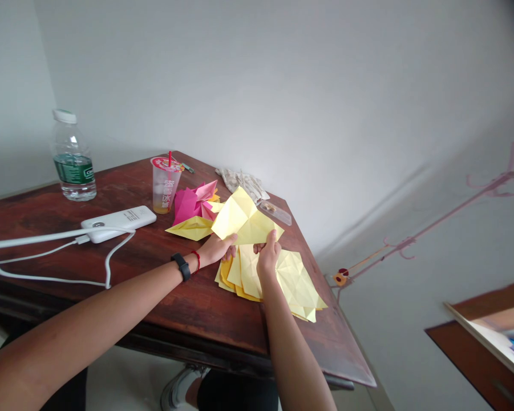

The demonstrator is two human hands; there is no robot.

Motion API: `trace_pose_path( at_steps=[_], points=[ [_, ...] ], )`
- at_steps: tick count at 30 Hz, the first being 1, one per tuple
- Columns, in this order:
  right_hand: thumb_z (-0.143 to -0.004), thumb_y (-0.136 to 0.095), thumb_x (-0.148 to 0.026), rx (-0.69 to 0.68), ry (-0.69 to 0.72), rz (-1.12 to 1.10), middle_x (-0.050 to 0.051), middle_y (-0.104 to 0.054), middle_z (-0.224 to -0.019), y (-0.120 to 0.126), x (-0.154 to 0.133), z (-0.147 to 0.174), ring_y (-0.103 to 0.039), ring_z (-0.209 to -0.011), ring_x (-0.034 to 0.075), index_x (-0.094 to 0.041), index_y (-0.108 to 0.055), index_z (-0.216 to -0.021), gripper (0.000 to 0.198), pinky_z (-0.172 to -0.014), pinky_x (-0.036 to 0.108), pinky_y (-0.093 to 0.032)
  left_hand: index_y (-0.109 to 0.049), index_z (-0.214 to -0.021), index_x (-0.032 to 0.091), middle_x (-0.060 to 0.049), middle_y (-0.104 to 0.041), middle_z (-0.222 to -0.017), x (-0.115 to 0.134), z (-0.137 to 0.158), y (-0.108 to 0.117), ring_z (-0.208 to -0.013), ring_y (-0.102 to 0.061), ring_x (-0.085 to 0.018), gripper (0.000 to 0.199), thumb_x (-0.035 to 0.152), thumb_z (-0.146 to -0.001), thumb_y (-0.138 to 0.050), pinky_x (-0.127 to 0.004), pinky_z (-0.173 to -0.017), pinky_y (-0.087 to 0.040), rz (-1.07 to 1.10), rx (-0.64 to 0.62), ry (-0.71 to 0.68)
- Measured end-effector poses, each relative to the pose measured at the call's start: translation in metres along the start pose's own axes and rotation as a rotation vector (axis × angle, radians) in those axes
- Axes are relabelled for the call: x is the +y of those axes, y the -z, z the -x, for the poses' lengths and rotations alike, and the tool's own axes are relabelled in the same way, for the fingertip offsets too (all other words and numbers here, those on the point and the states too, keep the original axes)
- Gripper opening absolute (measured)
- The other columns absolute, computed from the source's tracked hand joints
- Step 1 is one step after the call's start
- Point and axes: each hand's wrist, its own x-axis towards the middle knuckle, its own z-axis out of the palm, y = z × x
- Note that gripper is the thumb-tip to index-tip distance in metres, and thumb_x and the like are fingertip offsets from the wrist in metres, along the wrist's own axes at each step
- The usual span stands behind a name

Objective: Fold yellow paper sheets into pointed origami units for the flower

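Note:
A creased sheet of pale yellow origami paper (243, 214) is held up between my two hands, raised above the table. My left hand (217, 249) pinches its lower left edge, and my right hand (268, 252) grips the lower right corner with the thumb on top. Beneath my hands lies a spread stack of creased yellow sheets (297, 279), with deeper yellow ones showing at its left side. Just left of the held sheet sits a folded yellow paper piece (191, 228). Behind that are pink folded papers (192, 202), partly hidden.
On the dark wooden table (188, 308) stand a lidded drink cup (165, 185) with a red straw and a water bottle (75, 162). A white power bank (118, 224) with cables lies at left. Against the wall are a crumpled cloth (243, 184) and a clear plastic tray (278, 213).

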Motion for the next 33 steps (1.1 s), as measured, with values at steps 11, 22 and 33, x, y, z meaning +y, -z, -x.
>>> trace_pose_path(
  at_steps=[11, 22, 33],
  points=[
    [-0.091, -0.045, -0.068, 0.008, -0.037, -0.045, -0.003, -0.039, -0.036, -0.0002, 0.0020, -0.0004, -0.042, -0.036, 0.011, -0.024, -0.036, -0.045, 0.064, -0.041, 0.026, -0.036, -0.057, -0.056, 0.017, -0.004, -0.059, -0.053, -0.0025, -0.0015, -0.0004, -0.049, -0.055, -0.015, 0.052, 0.049, -0.092, -0.038, -0.028, -0.056, -0.046, 0.000, -0.016, -0.003],
    [-0.089, -0.046, -0.071, -0.045, -0.027, -0.054, -0.004, -0.038, -0.037, -0.0015, 0.0011, 0.0016, -0.041, -0.036, 0.012, -0.025, -0.037, -0.048, 0.062, -0.041, 0.027, -0.034, -0.057, -0.060, 0.017, -0.005, -0.061, -0.056, -0.0050, -0.0014, -0.0021, -0.051, -0.056, -0.015, 0.051, 0.051, -0.093, -0.038, -0.028, -0.057, -0.047, 0.002, -0.028, -0.019],
    [-0.090, -0.045, -0.070, -0.065, -0.028, -0.061, -0.004, -0.038, -0.037, -0.0022, 0.0029, 0.0011, -0.040, -0.035, 0.012, -0.025, -0.039, -0.049, 0.061, -0.040, 0.027, -0.033, -0.057, -0.061, 0.017, -0.004, -0.062, -0.056, -0.0021, 0.0010, -0.0026, -0.050, -0.058, -0.015, 0.049, 0.048, -0.093, -0.038, -0.027, -0.057, -0.046, -0.015, -0.031, -0.042]
  ],
)
